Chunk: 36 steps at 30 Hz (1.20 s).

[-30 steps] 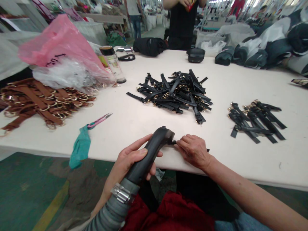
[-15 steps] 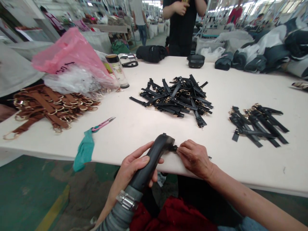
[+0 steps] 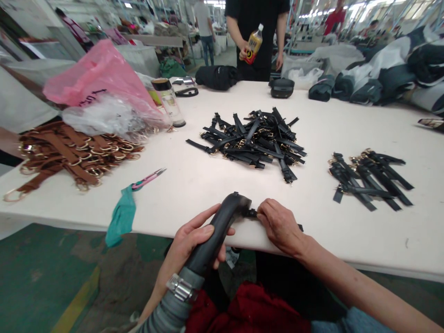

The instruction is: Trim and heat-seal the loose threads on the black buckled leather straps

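Observation:
My left hand (image 3: 189,243) is wrapped round the black handle of a hose tool (image 3: 222,226), whose grey ribbed hose (image 3: 166,310) runs down to my lap. The tool's head rests at the near edge of the white table (image 3: 194,180). My right hand (image 3: 280,226) is closed in a pinch on a black strap (image 3: 255,213) held against the tool's tip, with the strap's other end showing past my wrist. A large heap of black straps (image 3: 253,138) with gold buckles lies mid-table. A smaller sorted group of black straps (image 3: 371,178) lies to the right.
Brown straps with gold rings (image 3: 65,155) are piled at left beside pink and clear plastic bags (image 3: 100,90). Pink snips (image 3: 147,178) on a teal cloth (image 3: 121,215) lie near the front edge. A jar (image 3: 169,101) stands behind. A person in black (image 3: 256,32) holds a bottle at the far side.
The person across the table has lowered a bottle into view. My right hand has slid slightly along the strap at the tool's tip. My left hand keeps its grip.

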Tool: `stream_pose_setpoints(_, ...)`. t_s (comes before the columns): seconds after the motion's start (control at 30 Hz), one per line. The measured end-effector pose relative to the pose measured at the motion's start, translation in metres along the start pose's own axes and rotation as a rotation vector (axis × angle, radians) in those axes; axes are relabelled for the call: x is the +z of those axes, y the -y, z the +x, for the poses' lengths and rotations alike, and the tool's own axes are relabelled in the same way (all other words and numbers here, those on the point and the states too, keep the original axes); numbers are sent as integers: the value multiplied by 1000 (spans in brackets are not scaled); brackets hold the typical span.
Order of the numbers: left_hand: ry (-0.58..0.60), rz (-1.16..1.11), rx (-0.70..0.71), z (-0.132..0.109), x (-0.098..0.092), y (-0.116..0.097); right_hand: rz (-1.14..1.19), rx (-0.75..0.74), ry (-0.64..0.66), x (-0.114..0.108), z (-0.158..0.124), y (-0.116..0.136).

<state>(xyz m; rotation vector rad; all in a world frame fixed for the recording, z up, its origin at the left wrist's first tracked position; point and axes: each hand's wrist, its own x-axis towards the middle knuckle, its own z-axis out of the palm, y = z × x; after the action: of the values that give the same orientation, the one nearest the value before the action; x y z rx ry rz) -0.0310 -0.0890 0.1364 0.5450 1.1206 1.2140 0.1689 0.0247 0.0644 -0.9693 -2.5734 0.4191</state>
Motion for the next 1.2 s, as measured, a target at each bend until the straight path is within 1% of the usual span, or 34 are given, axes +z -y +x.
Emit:
stream_pose_setpoints(0.17,-5,10,3,-1,1,1,81,72,-12,2,1,1)
stream_pose_setpoints(0.37,-9,24,-8,-2,2,0,134,134,-41,9,1,-4)
stream_pose_setpoints(0.6,-14,-3,13,-3,6,0,240,190,-35,8,2,-8)
stream_pose_setpoints(0.9,17,-8,3,-2,-1,5,368,180,-11,5,-1,-10)
stream_pose_setpoints(1.03,27,-3,2,-1,-4,7,322,203,-17,3,2,-10)
stream_pose_setpoints(1.2,3,-23,14,-5,-5,6,216,257,10,2,10,-7)
